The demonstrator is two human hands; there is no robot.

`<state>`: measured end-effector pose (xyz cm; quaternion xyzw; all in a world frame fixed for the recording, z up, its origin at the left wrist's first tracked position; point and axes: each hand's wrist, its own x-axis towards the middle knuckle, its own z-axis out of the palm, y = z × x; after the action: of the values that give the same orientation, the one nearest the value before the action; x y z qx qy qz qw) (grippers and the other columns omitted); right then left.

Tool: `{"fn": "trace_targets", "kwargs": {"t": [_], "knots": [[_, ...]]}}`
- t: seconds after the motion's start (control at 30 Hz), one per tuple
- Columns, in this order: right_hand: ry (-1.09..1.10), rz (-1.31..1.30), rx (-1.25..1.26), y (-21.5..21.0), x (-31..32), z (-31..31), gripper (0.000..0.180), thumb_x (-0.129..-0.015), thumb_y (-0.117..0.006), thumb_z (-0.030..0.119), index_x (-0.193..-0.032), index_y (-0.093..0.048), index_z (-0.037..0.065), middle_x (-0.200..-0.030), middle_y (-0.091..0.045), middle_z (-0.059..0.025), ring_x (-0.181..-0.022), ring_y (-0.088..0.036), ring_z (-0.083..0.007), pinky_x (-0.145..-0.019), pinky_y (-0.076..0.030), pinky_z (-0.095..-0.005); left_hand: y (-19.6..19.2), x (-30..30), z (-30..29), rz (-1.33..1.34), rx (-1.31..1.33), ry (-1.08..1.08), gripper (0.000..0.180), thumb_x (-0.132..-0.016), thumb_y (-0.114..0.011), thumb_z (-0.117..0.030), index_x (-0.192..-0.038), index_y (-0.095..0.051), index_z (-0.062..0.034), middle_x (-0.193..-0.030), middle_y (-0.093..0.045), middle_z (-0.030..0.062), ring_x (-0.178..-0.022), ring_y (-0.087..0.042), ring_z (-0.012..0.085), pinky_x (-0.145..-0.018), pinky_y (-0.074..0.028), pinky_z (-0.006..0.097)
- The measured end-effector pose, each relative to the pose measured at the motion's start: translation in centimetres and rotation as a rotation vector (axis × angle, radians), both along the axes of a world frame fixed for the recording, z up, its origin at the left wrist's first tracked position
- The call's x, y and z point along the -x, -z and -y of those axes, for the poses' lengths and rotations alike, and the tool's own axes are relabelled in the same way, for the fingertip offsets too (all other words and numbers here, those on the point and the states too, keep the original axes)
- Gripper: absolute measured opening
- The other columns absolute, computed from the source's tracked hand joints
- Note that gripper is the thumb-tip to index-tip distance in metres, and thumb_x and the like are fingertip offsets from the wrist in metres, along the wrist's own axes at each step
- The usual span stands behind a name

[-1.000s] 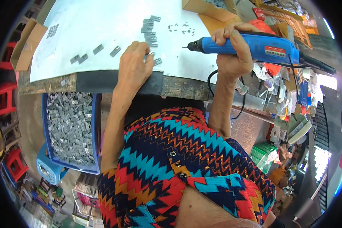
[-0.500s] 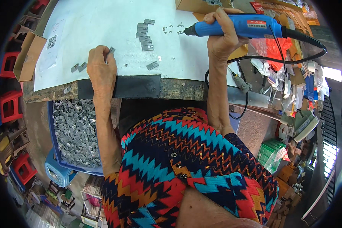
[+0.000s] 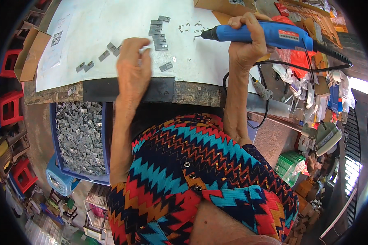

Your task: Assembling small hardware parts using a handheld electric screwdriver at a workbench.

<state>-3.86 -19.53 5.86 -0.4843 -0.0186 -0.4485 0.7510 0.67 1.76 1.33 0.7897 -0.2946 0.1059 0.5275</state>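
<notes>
My right hand (image 3: 248, 43) is wrapped round a blue electric screwdriver (image 3: 259, 33), held level, its thin bit pointing left over the white sheet (image 3: 90, 24). Several tiny metal bits, perhaps screws (image 3: 198, 31), lie scattered around the tip. My left hand (image 3: 133, 67) is over the sheet's front edge, thumb and forefinger apart, with nothing visible between them. Beside it on the left lie small grey rectangular pieces (image 3: 104, 56), one partly hidden by the hand. A column of like pieces (image 3: 155, 32) stands beyond it to the right, with a single grey piece (image 3: 166, 66) nearer me.
Below the table's left side stands a blue bin (image 3: 109, 139) heaped with grey pieces. An open cardboard box (image 3: 30, 55) is at the left edge, another (image 3: 208, 5) at the back. The screwdriver's black cable (image 3: 335, 65) loops on the right, near bagged clutter.
My left hand has let go of a grey piece and moved right, leaving pieces lying to its left. My right hand, with the screwdriver, has shifted only slightly.
</notes>
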Motion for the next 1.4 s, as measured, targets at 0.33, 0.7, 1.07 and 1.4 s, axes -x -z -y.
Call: {"fn": "trace_targets", "kwargs": {"t": [0.33, 0.7, 1.07, 1.4], "knots": [[-0.024, 0.096, -0.237, -1.5, 1.8, -1.4, 0.024, -0.072, -0.059, -0.002, -0.093, -0.048, -0.001, -0.063, -0.053, -0.0101, -0.051, -0.054, -0.02, -0.054, -0.047, -0.0361, 1.0, 1.4, 6.6, 0.013, -0.041, 0.11, 0.022, -0.069, -0.066, -0.008, -0.087, -0.057, 0.0017, -0.083, -0.053, 0.0138, -0.078, -0.052, 0.0285, -0.069, -0.041, 0.037], [-0.149, 0.042, -0.158, -0.9, 2.5, -0.7, 0.018, -0.079, -0.056, 0.007, -0.095, -0.051, 0.011, -0.075, -0.052, -0.0087, -0.064, -0.048, -0.0197, -0.067, -0.039, -0.0372, 1.4, 1.3, 6.5, -0.033, -0.022, 0.112, 0.011, -0.071, -0.064, -0.005, -0.075, -0.056, 0.0001, -0.073, -0.051, 0.0109, -0.07, -0.05, 0.0239, -0.063, -0.039, 0.036], [-0.163, 0.022, -0.157, -1.2, 2.7, -1.0, 0.017, -0.079, -0.055, 0.007, -0.096, -0.051, 0.011, -0.075, -0.052, -0.0086, -0.063, -0.049, -0.0194, -0.067, -0.039, -0.0377, 1.7, 1.2, 6.3, 0.005, -0.017, 0.124, 0.01, -0.071, -0.063, -0.003, -0.078, -0.056, -0.0004, -0.074, -0.053, 0.0094, -0.066, -0.051, 0.0216, -0.06, -0.041, 0.033], [-0.181, -0.003, -0.093, -1.3, 2.9, -1.3, 0.019, -0.079, -0.053, 0.006, -0.098, -0.051, 0.01, -0.076, -0.051, -0.0092, -0.063, -0.049, -0.0201, -0.065, -0.039, -0.0377, 1.5, 1.4, 6.3, 0.032, -0.025, 0.166, 0.008, -0.07, -0.063, -0.002, -0.076, -0.058, -0.0009, -0.074, -0.053, 0.0091, -0.07, -0.052, 0.0245, -0.065, -0.04, 0.036]]}}
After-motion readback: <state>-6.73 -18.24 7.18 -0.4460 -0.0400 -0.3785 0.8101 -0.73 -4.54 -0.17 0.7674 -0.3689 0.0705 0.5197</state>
